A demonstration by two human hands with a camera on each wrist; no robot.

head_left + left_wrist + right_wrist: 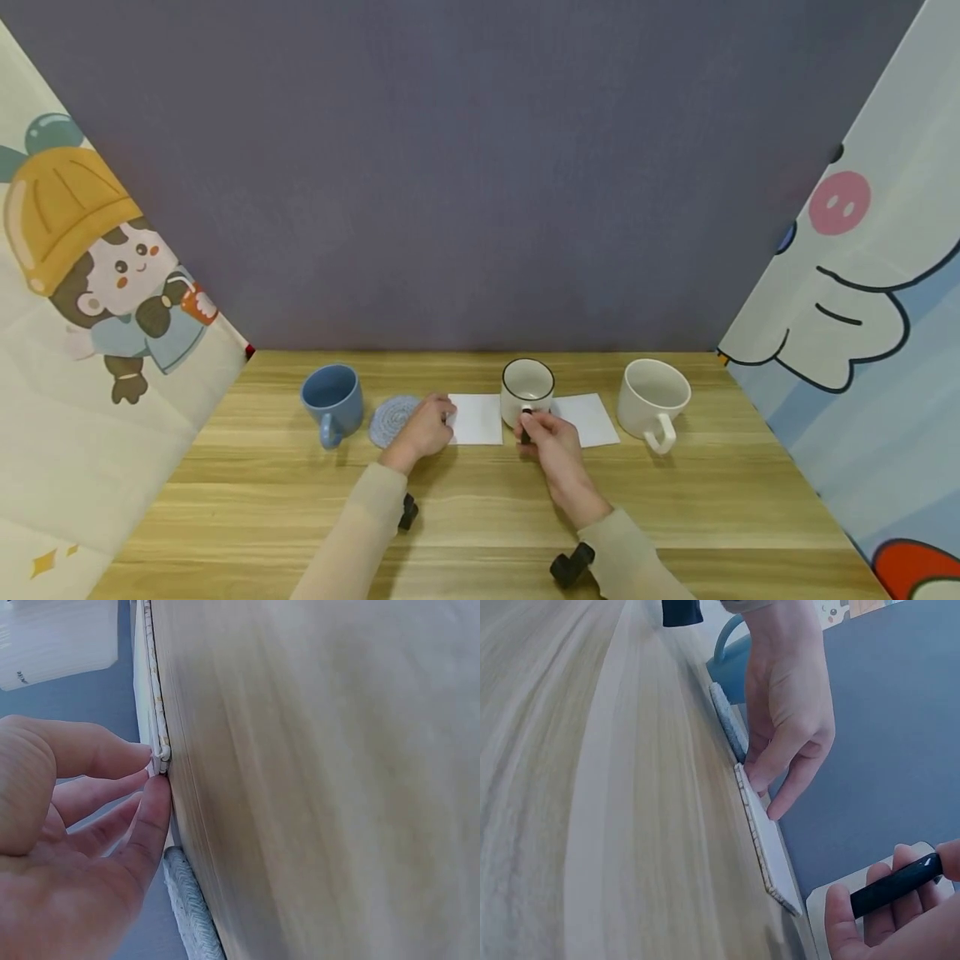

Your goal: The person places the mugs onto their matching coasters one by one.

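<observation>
My left hand (427, 429) pinches the left edge of a thin white square coaster (477, 421) between thumb and fingers. In the left wrist view the fingertips meet at the corner of that coaster (160, 754), low at the tabletop. My right hand (555, 454) grips the black handle (896, 886) of a white mug with a dark rim (528, 382). The mug stands upright between the held coaster and a second white square coaster (588, 419), overlapping the near edges of both in the head view. Left of my left hand lies a round blue woven coaster (390, 421).
A blue mug (332, 396) stands at the left, its handle toward me. At the right is a larger plain white mug (651, 398). Behind the wooden table (480, 517) rises a grey panel (480, 183), with printed cloths at both sides.
</observation>
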